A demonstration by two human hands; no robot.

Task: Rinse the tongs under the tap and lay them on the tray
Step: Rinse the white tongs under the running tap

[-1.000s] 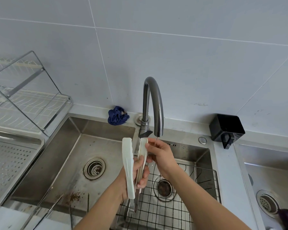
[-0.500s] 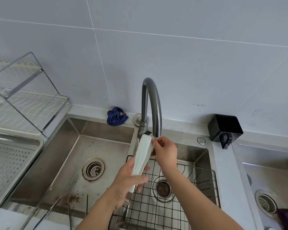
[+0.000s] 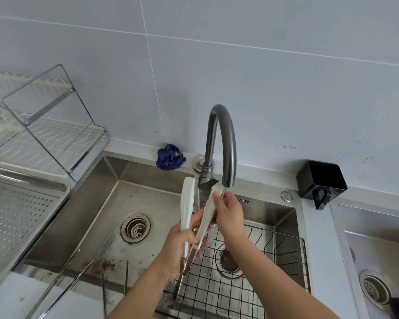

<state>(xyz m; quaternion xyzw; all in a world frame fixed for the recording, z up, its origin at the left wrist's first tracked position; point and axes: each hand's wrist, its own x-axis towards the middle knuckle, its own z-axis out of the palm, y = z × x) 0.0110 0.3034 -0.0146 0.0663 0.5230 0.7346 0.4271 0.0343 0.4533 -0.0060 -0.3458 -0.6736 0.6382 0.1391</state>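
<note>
White tongs (image 3: pixel 187 203) with steel handles point upward, their two arms spread apart below the spout of the dark curved tap (image 3: pixel 226 143). My left hand (image 3: pixel 182 247) grips them low, around the handles. My right hand (image 3: pixel 229 215) pinches the tip of the right arm just under the spout, where a thin stream of water seems to run. The perforated steel tray (image 3: pixel 14 217) lies at the far left, beside the sink.
A steel sink (image 3: pixel 115 203) with a drain lies below, with a black wire basket (image 3: pixel 263 272) in its right half. A blue cloth (image 3: pixel 169 157) sits behind it, a black holder (image 3: pixel 320 180) to the right, a dish rack (image 3: pixel 44 125) at left, a second sink (image 3: pixel 378 249) at far right.
The tongs' arms were pressed together half a second ago and have now spread apart again. My right hand stays at the tip of the right arm under the spout.
</note>
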